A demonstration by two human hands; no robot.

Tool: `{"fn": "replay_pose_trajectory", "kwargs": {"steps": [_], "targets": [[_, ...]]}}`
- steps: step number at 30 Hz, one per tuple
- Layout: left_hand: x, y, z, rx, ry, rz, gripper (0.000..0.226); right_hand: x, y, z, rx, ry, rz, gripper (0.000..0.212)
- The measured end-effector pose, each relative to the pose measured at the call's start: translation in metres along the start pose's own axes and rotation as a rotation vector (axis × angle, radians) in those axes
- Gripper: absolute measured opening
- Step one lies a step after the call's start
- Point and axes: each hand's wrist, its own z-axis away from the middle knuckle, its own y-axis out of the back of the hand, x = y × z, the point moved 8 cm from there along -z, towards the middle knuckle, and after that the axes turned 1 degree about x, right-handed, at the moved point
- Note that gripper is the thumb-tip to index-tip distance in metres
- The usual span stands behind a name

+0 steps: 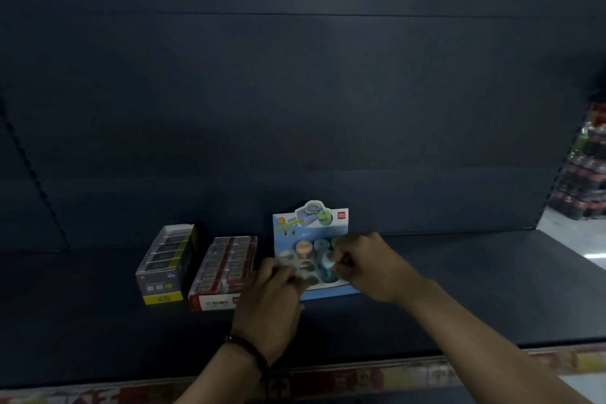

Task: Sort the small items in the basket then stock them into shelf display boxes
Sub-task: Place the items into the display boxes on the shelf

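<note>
Closest to me, the shelf's front rail (410, 367) runs under both forearms, with a dark bracelet (252, 352) on my left wrist. My left hand (272, 292) sits at the front-left corner of the blue display box (331, 293), fingers curled, probably to steady it. Blur hides whether they grip the box, a piece, or nothing.

My right hand (364, 266) reaches over the box from its right. It pinches a pale-blue round piece (327, 262) between thumb and fingertips just above the wells, I judge to seat it among the round pieces already there.

Left of the blue box stands the red box (226, 267), close beside it, and beyond that the yellow-and-black box (164, 269). Right of the blue box the shelf (475, 272) runs open to its end, giving my right arm room to withdraw, while the red box hems in my left hand. No basket shows.
</note>
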Motion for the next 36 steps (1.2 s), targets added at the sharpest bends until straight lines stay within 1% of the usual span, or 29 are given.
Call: {"fn": "replay_pose_trajectory", "kwargs": {"steps": [2, 5, 6, 7, 9, 12, 14, 16, 18, 19, 21, 22, 23, 24, 26, 30, 33, 36], "targets": [[0.002, 0.000, 0.001, -0.032, 0.015, -0.030, 0.047, 0.000, -0.006, 0.000, -0.031, -0.001, 0.059, 0.008], [0.004, 0.001, 0.003, -0.030, 0.020, -0.061, 0.048, -0.003, -0.010, -0.001, -0.080, -0.008, 0.119, 0.015], [0.004, 0.001, 0.004, -0.035, 0.022, -0.061, 0.049, -0.005, -0.011, -0.001, -0.087, -0.008, 0.146, 0.014], [0.004, 0.001, 0.005, -0.038, 0.022, -0.064, 0.050, -0.009, -0.012, 0.000, -0.079, 0.003, 0.186, 0.011], [0.004, 0.001, 0.006, -0.037, 0.016, -0.077, 0.051, -0.015, -0.013, 0.002, -0.059, 0.026, 0.255, 0.014], [0.005, 0.001, 0.006, -0.059, 0.030, -0.078, 0.052, -0.018, -0.016, 0.008, -0.067, 0.059, 0.279, 0.020], [0.008, 0.001, 0.006, -0.067, 0.047, -0.093, 0.051, -0.019, -0.014, 0.014, -0.082, 0.082, 0.293, 0.020], [0.012, 0.004, 0.008, -0.017, 0.067, -0.067, 0.043, -0.017, -0.005, 0.025, -0.042, 0.067, 0.308, 0.017], [0.026, 0.011, 0.010, 0.100, 0.035, -0.004, 0.031, -0.012, 0.010, 0.050, 0.090, 0.016, 0.223, 0.026], [0.039, 0.013, 0.012, 0.149, -0.010, 0.036, 0.023, -0.007, 0.017, 0.069, 0.171, -0.033, 0.141, 0.031], [0.078, 0.011, 0.018, 0.195, -0.138, 0.150, 0.010, 0.009, 0.029, 0.115, 0.321, -0.157, 0.001, 0.030], [0.102, 0.004, 0.020, 0.186, -0.209, 0.200, 0.008, 0.021, 0.030, 0.143, 0.387, -0.227, -0.037, 0.027], [0.127, -0.006, 0.023, 0.164, -0.284, 0.232, 0.010, 0.033, 0.029, 0.172, 0.436, -0.303, -0.052, 0.024], [0.156, -0.019, 0.028, 0.128, -0.364, 0.251, 0.013, 0.045, 0.024, 0.206, 0.456, -0.397, -0.053, 0.022], [0.217, -0.050, 0.044, 0.035, -0.518, 0.283, 0.015, 0.066, 0.011, 0.286, 0.450, -0.612, -0.054, 0.022], [0.334, -0.109, 0.099, -0.211, -0.770, 0.270, 0.018, 0.094, -0.009, 0.484, 0.379, -1.143, -0.068, 0.016], [0.413, -0.152, 0.164, -0.389, -0.973, 0.254, 0.021, 0.079, -0.018, 0.638, 0.395, -1.468, -0.071, 0.015], [0.486, -0.181, 0.240, -0.546, -1.169, 0.198, 0.021, 0.035, -0.035, 0.774, 0.442, -1.752, -0.105, 0.013]]}}
